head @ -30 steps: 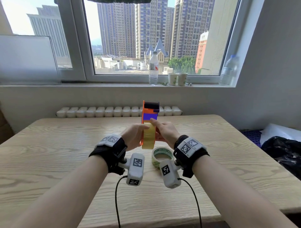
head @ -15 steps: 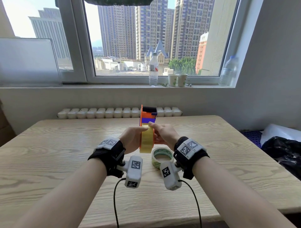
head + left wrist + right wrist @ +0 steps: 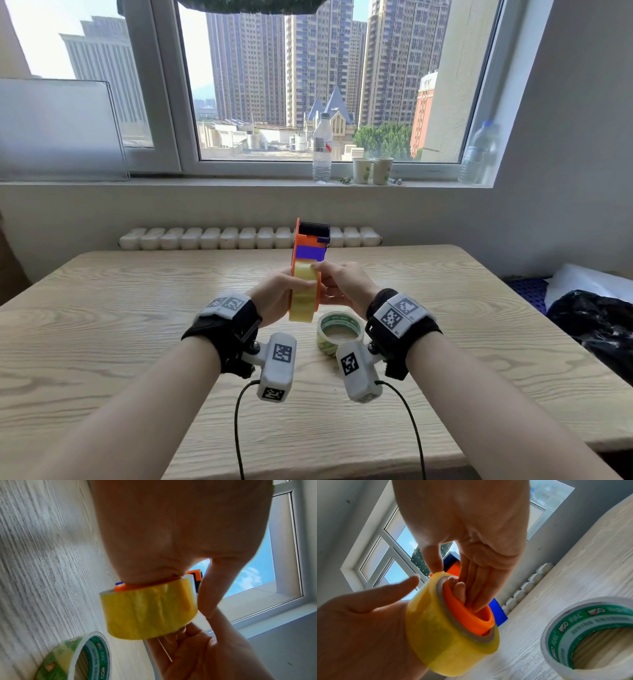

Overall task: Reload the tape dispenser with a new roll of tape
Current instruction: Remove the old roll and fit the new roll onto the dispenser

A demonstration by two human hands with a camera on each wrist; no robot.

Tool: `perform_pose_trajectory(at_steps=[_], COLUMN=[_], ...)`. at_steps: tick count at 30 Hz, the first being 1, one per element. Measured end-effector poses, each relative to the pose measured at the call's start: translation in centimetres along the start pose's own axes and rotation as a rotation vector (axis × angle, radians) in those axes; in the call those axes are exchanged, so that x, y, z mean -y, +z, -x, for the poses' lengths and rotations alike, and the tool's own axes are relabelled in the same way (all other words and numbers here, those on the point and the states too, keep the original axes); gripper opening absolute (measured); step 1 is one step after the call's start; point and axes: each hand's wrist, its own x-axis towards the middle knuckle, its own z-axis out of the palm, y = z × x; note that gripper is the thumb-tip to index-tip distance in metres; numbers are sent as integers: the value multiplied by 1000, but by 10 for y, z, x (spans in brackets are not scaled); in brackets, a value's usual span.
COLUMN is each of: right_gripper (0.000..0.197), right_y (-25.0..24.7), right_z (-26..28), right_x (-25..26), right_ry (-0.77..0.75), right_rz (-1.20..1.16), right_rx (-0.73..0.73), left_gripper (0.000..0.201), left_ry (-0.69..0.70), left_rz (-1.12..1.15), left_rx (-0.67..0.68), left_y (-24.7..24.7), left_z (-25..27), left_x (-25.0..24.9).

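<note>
I hold an orange tape dispenser (image 3: 310, 240) with blue parts and a black roller upright over the wooden table (image 3: 137, 308). A yellow tape roll (image 3: 303, 294) sits on its orange hub (image 3: 467, 615). My left hand (image 3: 281, 291) grips the dispenser from the left, palm against its side and thumb across the roll (image 3: 147, 608). My right hand (image 3: 329, 277) pinches the roll (image 3: 436, 635): its thumb lies on the top edge and its fingers reach inside the hub. The dispenser's lower part is hidden behind the hands.
A second roll with green print (image 3: 339, 330) lies flat on the table under my right wrist, also in the right wrist view (image 3: 573, 628). A row of white blocks (image 3: 205, 238) lines the far table edge. A black bag (image 3: 596, 325) lies off the right side.
Both hands and the dispenser have sunk slightly toward the table. The grips look the same.
</note>
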Motion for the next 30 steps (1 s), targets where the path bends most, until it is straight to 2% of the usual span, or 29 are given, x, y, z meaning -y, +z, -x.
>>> perform_pose_trajectory(at_steps=[2, 6, 10, 14, 21, 25, 30], right_gripper=[36, 36, 45, 35, 33, 33, 19], right_y=[0, -2, -7, -11, -10, -6, -5], right_z=[-1, 0, 2, 3, 6, 6, 3], right_x=[0, 1, 0, -2, -6, -7, -6], right_ry=[3, -2, 7, -124, -305, -396, -467], right_rz=[14, 13, -13, -24, 75, 186, 389], right_rx=[-44, -76, -80, -141, -150, -239, -421], left_gripper=[37, 27, 29, 47, 51, 50, 54], left_ry=[11, 42, 41, 39, 51, 55, 41], left_rz=[4, -17, -39, -65, -51, -56, -117], left_rx=[25, 14, -13, -73, -85, -88, -106], left_y=[0, 6, 9, 10, 11, 13, 12], left_z=[-2, -3, -4, -5, -8, -7, -7], left_x=[2, 3, 3, 5, 4, 2, 2])
